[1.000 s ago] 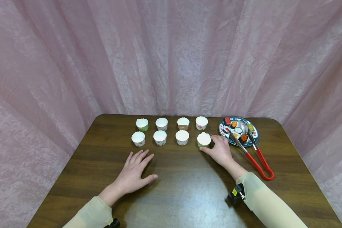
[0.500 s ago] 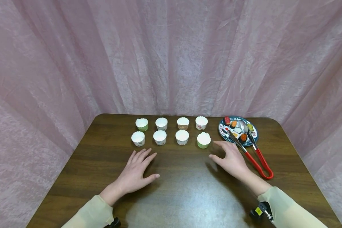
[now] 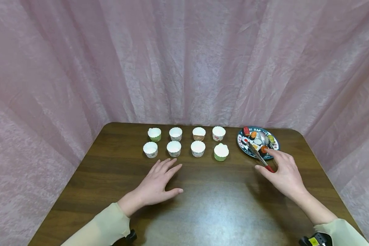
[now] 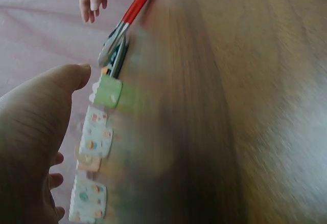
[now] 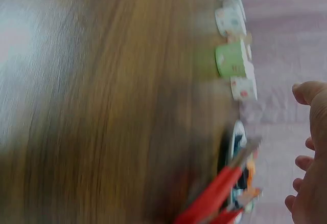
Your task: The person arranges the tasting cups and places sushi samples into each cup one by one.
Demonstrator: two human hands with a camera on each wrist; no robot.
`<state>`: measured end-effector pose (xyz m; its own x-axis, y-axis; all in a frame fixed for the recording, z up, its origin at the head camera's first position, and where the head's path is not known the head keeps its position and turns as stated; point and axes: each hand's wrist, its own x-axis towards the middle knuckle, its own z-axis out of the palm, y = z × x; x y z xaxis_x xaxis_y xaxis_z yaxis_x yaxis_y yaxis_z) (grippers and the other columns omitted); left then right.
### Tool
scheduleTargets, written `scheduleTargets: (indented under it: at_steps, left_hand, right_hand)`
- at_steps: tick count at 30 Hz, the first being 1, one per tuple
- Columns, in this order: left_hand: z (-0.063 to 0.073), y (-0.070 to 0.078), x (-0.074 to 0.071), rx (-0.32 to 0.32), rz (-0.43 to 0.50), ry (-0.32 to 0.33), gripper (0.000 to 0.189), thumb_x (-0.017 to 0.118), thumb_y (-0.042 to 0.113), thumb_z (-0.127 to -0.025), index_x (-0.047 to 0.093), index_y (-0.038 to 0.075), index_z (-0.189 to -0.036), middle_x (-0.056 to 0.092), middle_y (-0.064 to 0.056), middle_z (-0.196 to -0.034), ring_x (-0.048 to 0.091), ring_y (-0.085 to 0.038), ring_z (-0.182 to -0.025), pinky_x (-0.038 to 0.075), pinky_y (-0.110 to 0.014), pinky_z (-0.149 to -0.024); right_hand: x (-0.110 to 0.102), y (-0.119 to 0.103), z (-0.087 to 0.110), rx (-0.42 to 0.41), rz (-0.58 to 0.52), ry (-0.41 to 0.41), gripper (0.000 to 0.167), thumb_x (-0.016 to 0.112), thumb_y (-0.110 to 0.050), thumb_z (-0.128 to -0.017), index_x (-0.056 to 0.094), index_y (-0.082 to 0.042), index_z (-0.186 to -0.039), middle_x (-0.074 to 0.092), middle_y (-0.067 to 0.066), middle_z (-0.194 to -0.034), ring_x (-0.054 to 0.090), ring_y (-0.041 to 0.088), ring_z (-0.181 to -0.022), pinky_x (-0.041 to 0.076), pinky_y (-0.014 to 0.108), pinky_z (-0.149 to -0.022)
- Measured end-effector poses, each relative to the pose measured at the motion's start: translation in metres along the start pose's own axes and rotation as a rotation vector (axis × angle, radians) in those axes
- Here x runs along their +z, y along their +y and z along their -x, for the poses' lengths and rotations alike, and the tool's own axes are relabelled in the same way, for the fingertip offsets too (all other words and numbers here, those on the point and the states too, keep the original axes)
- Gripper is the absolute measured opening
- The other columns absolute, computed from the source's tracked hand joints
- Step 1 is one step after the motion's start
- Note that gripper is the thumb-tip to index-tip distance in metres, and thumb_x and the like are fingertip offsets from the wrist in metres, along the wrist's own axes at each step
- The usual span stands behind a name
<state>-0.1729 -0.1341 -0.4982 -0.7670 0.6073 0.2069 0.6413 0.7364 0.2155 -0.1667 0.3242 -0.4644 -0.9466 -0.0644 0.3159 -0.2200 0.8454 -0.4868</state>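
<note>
My right hand hovers over the tongs, fingers spread and thumb apart, holding nothing. It hides most of their red handles in the head view; in the right wrist view the red-handled tongs show below the thumb. Their metal ends lie on an oval plate bearing several sushi pieces. My left hand is spread above the table, just in front of the near row of paper baking cups, touching none of them. A green cup ends that row on the right.
Several more baking cups form a second row behind, near the wooden table's far edge. A pink curtain hangs right behind that edge and along both sides.
My right hand has let go of the green cup and moved right, to above the tongs. My left hand has shifted slightly right. The cups stay in place.
</note>
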Motion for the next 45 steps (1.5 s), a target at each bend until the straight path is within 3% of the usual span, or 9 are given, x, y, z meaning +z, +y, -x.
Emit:
scheduleTargets:
  at_steps: [7, 15, 19, 25, 34, 45]
  left_hand:
    - [-0.022, 0.022, 0.002, 0.08, 0.027, -0.073, 0.087, 0.048, 0.074, -0.095, 0.033, 0.021, -0.162, 0.025, -0.007, -0.167, 0.028, -0.031, -0.15, 0.02, -0.054, -0.121]
    - [-0.039, 0.048, 0.015, 0.24, -0.007, -0.102, 0.083, 0.051, 0.068, -0.097, 0.034, 0.017, -0.161, 0.033, -0.012, -0.163, 0.038, -0.034, -0.145, 0.029, -0.061, -0.116]
    - [-0.045, 0.059, 0.022, 0.286, -0.046, -0.118, 0.084, 0.051, 0.068, -0.097, 0.034, 0.017, -0.161, 0.035, -0.012, -0.162, 0.039, -0.032, -0.145, 0.029, -0.06, -0.116]
    - [-0.053, 0.071, 0.035, 0.294, -0.069, -0.147, 0.081, 0.049, 0.068, -0.098, 0.034, 0.019, -0.161, 0.035, -0.01, -0.163, 0.038, -0.03, -0.146, 0.027, -0.059, -0.117]
    - [-0.063, 0.08, 0.048, 0.287, -0.061, -0.156, 0.079, 0.048, 0.068, -0.098, 0.036, 0.02, -0.16, 0.036, -0.008, -0.162, 0.037, -0.028, -0.146, 0.027, -0.057, -0.118]
    - [-0.065, 0.089, 0.055, 0.252, -0.022, -0.172, 0.08, 0.048, 0.069, -0.098, 0.036, 0.02, -0.16, 0.035, -0.007, -0.163, 0.037, -0.028, -0.146, 0.025, -0.055, -0.119]
  right_hand:
    - [-0.016, 0.029, 0.006, 0.116, 0.055, -0.026, 0.085, 0.072, -0.055, -0.091, 0.047, 0.002, -0.147, 0.046, 0.032, -0.146, 0.031, 0.058, -0.133, 0.025, 0.073, -0.104]
    - [-0.007, 0.05, 0.004, 0.219, 0.108, -0.135, 0.101, 0.068, -0.063, -0.09, 0.033, 0.007, -0.154, 0.039, 0.039, -0.147, 0.031, 0.062, -0.13, 0.026, 0.077, -0.1]
    - [-0.001, 0.057, 0.001, 0.25, 0.11, -0.191, 0.11, 0.067, -0.067, -0.088, 0.027, 0.011, -0.154, 0.037, 0.04, -0.147, 0.033, 0.061, -0.129, 0.03, 0.078, -0.099]
    - [0.007, 0.066, 0.001, 0.277, 0.111, -0.225, 0.116, 0.069, -0.069, -0.086, 0.026, 0.016, -0.152, 0.046, 0.039, -0.137, 0.043, 0.057, -0.117, 0.039, 0.073, -0.091]
    - [0.016, 0.071, 0.002, 0.298, 0.125, -0.175, 0.117, 0.071, -0.071, -0.082, 0.03, 0.016, -0.15, 0.052, 0.037, -0.129, 0.05, 0.052, -0.106, 0.044, 0.068, -0.083]
    - [0.02, 0.07, 0.002, 0.301, 0.119, -0.174, 0.101, 0.072, -0.065, -0.086, 0.042, 0.013, -0.144, 0.06, 0.029, -0.117, 0.056, 0.044, -0.101, 0.049, 0.056, -0.072]
